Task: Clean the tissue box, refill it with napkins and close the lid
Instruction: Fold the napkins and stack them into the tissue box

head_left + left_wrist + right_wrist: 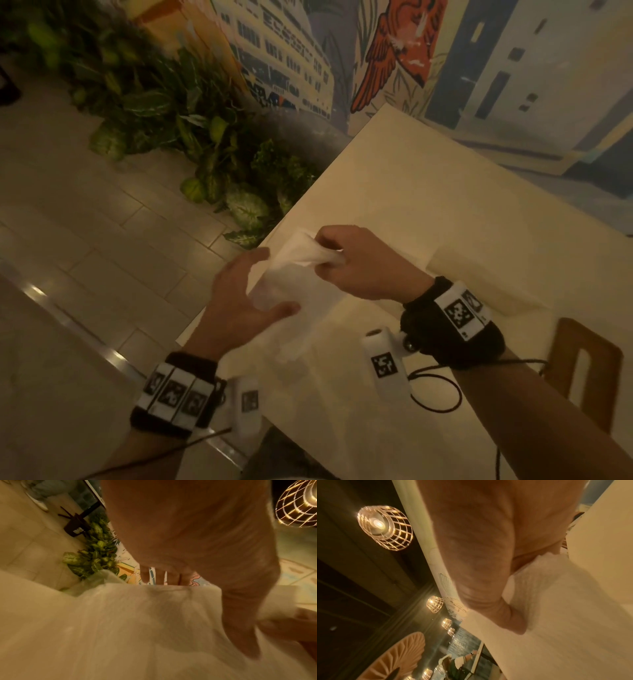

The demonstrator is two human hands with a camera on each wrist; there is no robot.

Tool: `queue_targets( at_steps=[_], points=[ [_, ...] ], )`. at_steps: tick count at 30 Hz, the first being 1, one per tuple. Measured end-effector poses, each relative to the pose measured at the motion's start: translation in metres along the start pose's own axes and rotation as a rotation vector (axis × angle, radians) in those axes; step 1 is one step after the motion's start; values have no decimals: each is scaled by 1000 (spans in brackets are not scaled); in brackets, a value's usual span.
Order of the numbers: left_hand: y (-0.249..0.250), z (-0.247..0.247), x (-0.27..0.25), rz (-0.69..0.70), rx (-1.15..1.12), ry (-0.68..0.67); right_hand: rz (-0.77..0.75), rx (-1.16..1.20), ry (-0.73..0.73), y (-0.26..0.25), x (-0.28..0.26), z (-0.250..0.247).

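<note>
Right hand [356, 262] clutching blurred napkin [301, 253]; left hand [246, 298] spread, fingertips hidden behind it.

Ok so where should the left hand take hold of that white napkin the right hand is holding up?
Pinch the napkin at its loose lower edge, coming from the left. The right hand already bunches the top end, and the sheet hangs down toward the open left hand just beside it, above the table.

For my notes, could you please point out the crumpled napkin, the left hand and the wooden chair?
crumpled napkin [301, 251]: head view, its bunched middle.
left hand [239, 301]: head view, back of the hand.
wooden chair [603, 363]: head view, right side of the backrest.
</note>
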State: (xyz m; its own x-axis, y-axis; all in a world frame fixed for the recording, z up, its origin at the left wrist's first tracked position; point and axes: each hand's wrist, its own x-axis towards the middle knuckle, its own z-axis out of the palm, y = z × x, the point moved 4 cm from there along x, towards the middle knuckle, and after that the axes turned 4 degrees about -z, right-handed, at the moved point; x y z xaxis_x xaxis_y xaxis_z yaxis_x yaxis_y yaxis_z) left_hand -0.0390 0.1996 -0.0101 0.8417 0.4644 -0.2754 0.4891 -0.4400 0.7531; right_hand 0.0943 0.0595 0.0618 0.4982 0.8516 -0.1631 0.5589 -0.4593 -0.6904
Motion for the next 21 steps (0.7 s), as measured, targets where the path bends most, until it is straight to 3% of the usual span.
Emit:
queue_targets(
  at_steps=[4,7,11,14,16,18,21],
  points=[
    [27,1,15,-38,-15,-279,0,60,77,-7,-31,-30],
    [41,2,20,-32,-61,-369,78,104,185,4,-59,-57],
    [68,15,19,-22,-466,-427,175,333,424,35,-107,-82],
    [87,38,16,-109,-783,-424,263,608,602,61,-143,-83],
    [101,58,13,-158,-878,-469,332,742,689,80,-164,-76],
    [118,78,11,-135,-836,-521,397,834,759,99,-183,-65],
    [141,104,12,-31,-633,-480,477,880,831,126,-207,-49]
  ],
)
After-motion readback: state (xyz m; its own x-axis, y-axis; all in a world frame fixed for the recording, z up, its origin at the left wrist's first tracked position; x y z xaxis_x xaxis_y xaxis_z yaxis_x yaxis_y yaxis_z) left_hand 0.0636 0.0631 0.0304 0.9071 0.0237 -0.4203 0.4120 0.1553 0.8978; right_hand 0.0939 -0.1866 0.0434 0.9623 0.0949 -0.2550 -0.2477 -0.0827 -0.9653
